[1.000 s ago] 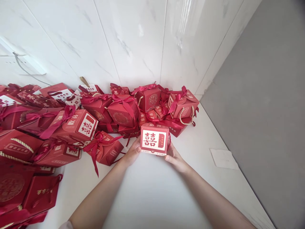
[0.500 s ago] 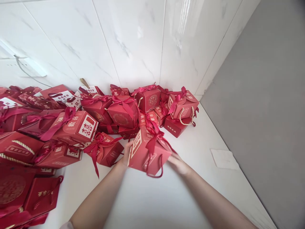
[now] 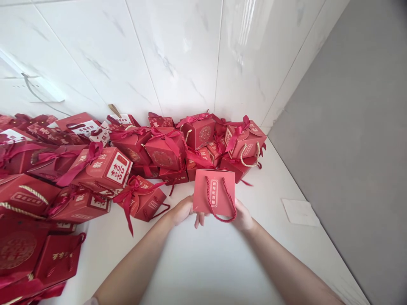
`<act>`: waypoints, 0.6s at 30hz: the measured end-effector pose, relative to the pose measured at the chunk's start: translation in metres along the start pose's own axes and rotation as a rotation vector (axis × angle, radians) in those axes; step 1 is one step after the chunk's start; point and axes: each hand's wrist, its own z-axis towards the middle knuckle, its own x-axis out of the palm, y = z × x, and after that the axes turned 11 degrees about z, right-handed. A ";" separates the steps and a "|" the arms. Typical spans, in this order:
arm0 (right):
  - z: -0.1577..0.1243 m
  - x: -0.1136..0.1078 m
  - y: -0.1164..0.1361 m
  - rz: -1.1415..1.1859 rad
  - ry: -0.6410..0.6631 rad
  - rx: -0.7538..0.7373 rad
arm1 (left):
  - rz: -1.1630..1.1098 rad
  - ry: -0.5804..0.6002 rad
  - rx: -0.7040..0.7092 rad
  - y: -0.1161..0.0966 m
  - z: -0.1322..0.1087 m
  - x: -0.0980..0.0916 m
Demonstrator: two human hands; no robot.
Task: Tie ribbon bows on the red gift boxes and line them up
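Note:
Between my two hands is a red gift box (image 3: 201, 199), its side panel with gold-framed lettering and a twisted red cord handle facing me. My left hand (image 3: 185, 212) grips it from the left, with fingertips showing beneath its lower edge. On the right side my right hand (image 3: 243, 217) is closed around it, its fingers mostly hidden behind the box. Just left of my left hand, another red gift box with a ribbon bow (image 3: 141, 199) rests on the white surface. Behind the held box, several more red boxes (image 3: 244, 142) are stacked against the wall.
A large pile of red gift boxes (image 3: 19, 250) fills the left side. White marbled tiles (image 3: 178, 55) form the back wall, with a grey panel (image 3: 356, 127) at the right. A pale flat square (image 3: 300, 212) lies near the white surface's (image 3: 203, 271) right edge.
The held box has turned, so its corded side now faces me and its bow and white label are out of sight. Both hands shifted slightly right with it.

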 end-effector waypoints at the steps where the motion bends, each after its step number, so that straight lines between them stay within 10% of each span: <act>1: 0.001 0.001 0.001 0.015 0.034 0.007 | 0.035 0.007 -0.018 0.000 0.000 0.000; 6: 0.002 0.005 -0.001 0.049 0.113 0.057 | 0.089 -0.072 -0.014 0.008 0.001 -0.002; 18: -0.007 -0.006 -0.017 -0.203 -0.353 -0.305 | 0.269 -0.441 0.432 0.006 0.001 0.000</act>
